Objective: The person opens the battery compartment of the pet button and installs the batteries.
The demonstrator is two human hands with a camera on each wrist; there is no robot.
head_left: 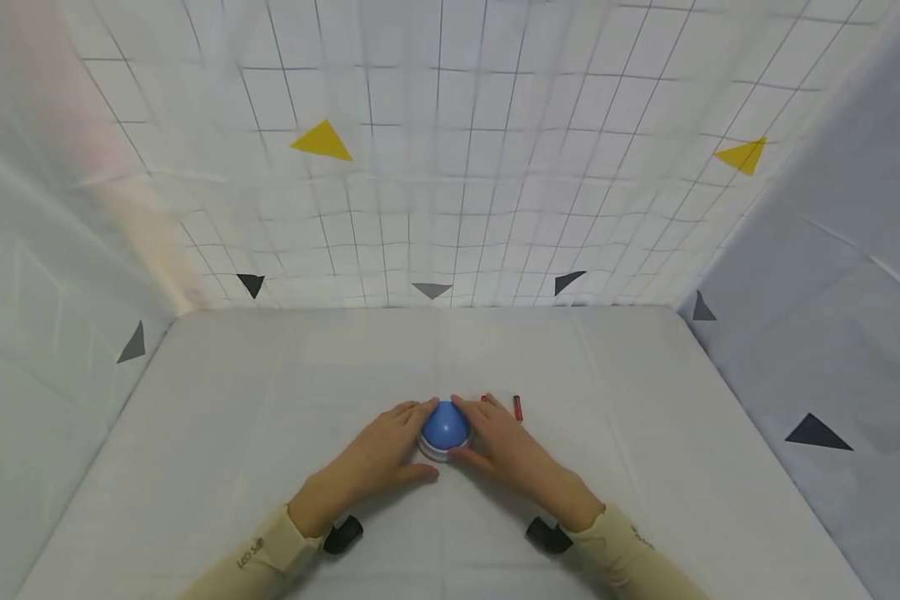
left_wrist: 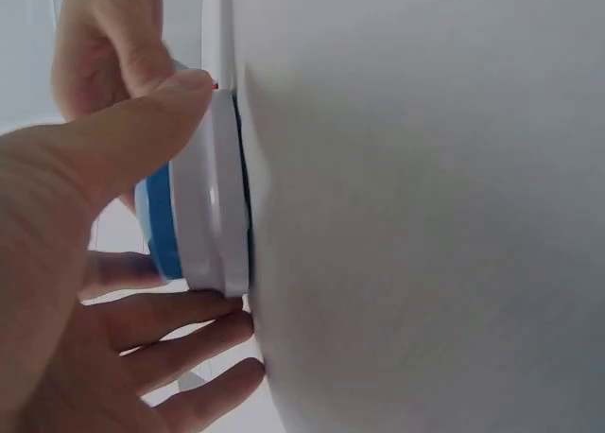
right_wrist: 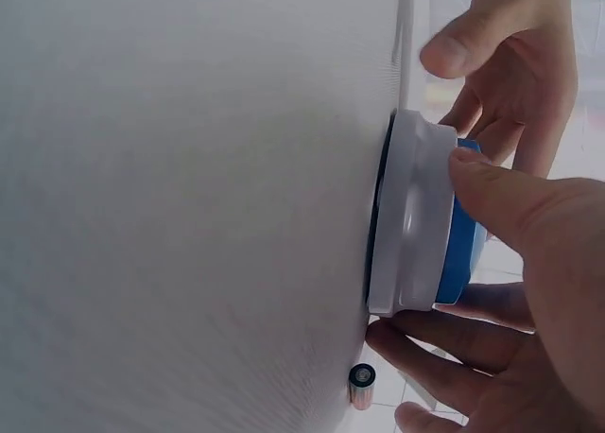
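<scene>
- Blue-domed button (head_left: 446, 427) upright on the pale tabletop (head_left: 330, 358), between both hands; base (left_wrist: 216, 206) white in the wrist views, flat on the surface, its far side out of sight.
- Left hand (head_left: 378, 454): fingers fairly straight, slightly spread, laid against the button's left side; thumb stretched out, apart from the button in the head and right wrist views, though overlapping it in the left wrist view.
- Right hand (head_left: 513, 450): holding the button between thumb and fingers, thumb at the near side; some fingertips hidden behind it in the right wrist view; firmness of the hold impossible to tell.
- Red-and-black battery (head_left: 518, 408) just beyond the right hand; beside it a red piece (head_left: 484, 398), mostly covered by fingers, too little showing to identify.
- Battery end (right_wrist: 362, 386) in the right wrist view; impossible to say which of those two.
- Red speck (left_wrist: 216, 86) by the left thumb tip, too small to make out.
- Black wrist devices (head_left: 342, 534) partly hidden at the cuffs.
- Sleeves (head_left: 247, 562) pale yellow, cut off at the bottom edge; print on the right one unreadable.
- Gridded backdrop (head_left: 457, 167) hazy, running off the top edge.
</scene>
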